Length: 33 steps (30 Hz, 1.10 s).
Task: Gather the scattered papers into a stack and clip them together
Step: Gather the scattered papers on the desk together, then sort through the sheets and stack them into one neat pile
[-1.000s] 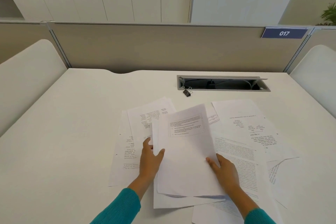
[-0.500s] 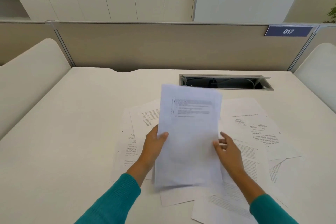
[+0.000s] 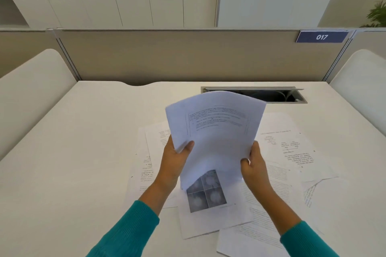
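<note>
Head view: both hands grip a raised sheaf of papers (image 3: 217, 137) above the table (image 3: 83, 152). Left hand (image 3: 174, 159) pinches its left edge, thumb on the front. Right hand (image 3: 253, 165) curls round the right edge. Sheaf bows, top edge tilted away, printed text box near the top. More loose sheets (image 3: 292, 152) lie scattered and overlapping on the table beneath, one with a four-panel grey picture (image 3: 205, 194) just below the sheaf. Open cable tray (image 3: 277, 95) behind. Teal sleeves (image 3: 129, 229).

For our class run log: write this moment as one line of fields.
stage: gathering | left hand: grips held sheets | right hand: grips held sheets | loose papers: on desk | clip: not visible
</note>
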{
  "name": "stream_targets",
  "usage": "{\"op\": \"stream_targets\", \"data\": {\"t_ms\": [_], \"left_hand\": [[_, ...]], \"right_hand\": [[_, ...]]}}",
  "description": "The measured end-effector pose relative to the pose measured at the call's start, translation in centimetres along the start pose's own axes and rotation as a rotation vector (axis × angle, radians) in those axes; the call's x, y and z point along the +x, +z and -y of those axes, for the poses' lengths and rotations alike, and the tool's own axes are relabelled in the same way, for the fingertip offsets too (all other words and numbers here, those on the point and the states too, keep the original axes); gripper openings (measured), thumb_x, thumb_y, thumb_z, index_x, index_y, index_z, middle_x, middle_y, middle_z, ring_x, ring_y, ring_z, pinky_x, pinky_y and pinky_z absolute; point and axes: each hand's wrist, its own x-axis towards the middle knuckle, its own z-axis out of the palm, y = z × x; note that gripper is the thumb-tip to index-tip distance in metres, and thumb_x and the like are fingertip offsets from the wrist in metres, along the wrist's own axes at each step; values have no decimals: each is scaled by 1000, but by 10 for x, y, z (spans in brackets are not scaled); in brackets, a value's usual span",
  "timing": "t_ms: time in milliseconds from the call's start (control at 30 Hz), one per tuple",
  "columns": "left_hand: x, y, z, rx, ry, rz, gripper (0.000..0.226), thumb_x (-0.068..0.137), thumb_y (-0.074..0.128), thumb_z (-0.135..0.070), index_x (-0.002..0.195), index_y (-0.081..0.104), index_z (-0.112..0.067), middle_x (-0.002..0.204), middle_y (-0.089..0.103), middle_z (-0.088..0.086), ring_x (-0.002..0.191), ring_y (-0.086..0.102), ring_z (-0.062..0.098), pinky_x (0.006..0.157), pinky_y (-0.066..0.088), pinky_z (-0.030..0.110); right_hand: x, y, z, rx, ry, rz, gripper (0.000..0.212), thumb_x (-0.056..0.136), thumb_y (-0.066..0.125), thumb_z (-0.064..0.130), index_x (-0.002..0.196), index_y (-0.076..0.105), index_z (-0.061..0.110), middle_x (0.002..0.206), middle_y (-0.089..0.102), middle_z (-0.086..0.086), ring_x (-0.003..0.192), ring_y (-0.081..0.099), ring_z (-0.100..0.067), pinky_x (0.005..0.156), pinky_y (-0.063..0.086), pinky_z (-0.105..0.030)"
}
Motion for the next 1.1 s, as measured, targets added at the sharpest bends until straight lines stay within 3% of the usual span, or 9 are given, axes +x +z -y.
{"op": "stream_targets", "data": {"t_ms": [133,200,367,500,633,767,867,933,1100], "left_hand": [[-8,3,21,141,-93,-48,63,83,62,-33,139,36,-22,142,46,4,131,42,29,108,36,53],[-9,2,24,132,-98,-48,63,84,60,-34,140,35,-21,143,45,3,131,44,27,109,35,51],[-6,5,22,113,-92,34,53,88,55,-32,138,40,-22,140,48,1,128,47,23,109,36,49],[-4,6,36,174,-169,75,53,89,55,-31,139,38,-21,144,43,1,132,41,22,113,31,43],[-11,6,46,196,-189,85,35,94,50,-26,127,41,-32,128,48,-10,110,49,7,98,37,25],[-7,-4,51,188,-253,-35,47,94,48,-29,139,37,-18,139,47,3,124,47,25,109,37,46],[-6,-17,60,185,-330,-89,44,95,47,-24,138,39,-16,135,50,8,111,50,23,100,40,41],[-9,-26,67,191,-374,-106,43,95,47,-20,137,40,-14,134,51,10,103,49,22,93,40,37],[-23,-45,92,227,-483,-112,48,94,50,-18,140,37,-10,138,47,13,118,49,32,105,38,47]], "right_hand": [[-12,8,-16,-61,52,51,32,95,41,7,126,37,10,109,49,3,91,51,-12,83,45,-22],[-12,8,-17,-50,61,27,32,95,41,6,126,38,9,107,49,4,91,51,-14,86,47,-28],[-8,7,-23,-49,77,0,31,94,43,7,123,37,15,99,48,12,77,55,-5,59,45,-5],[-10,13,-32,-98,145,53,31,95,43,11,126,36,14,99,48,10,76,54,-6,59,41,-5],[-8,11,-40,-151,190,82,31,95,40,10,126,36,12,97,49,6,73,53,-6,51,38,-7],[-1,2,-42,-104,241,94,36,96,39,15,130,31,18,102,50,5,75,52,-5,57,40,-12],[1,-8,-47,-77,318,63,35,97,40,26,130,34,17,108,57,-5,85,57,-17,78,49,-32],[1,-15,-55,-84,412,77,33,97,40,26,128,37,13,108,60,-10,84,61,-21,83,51,-39],[-1,-17,-68,-154,663,195,31,93,46,27,121,43,15,92,66,-8,66,63,-16,53,49,-23]]}}
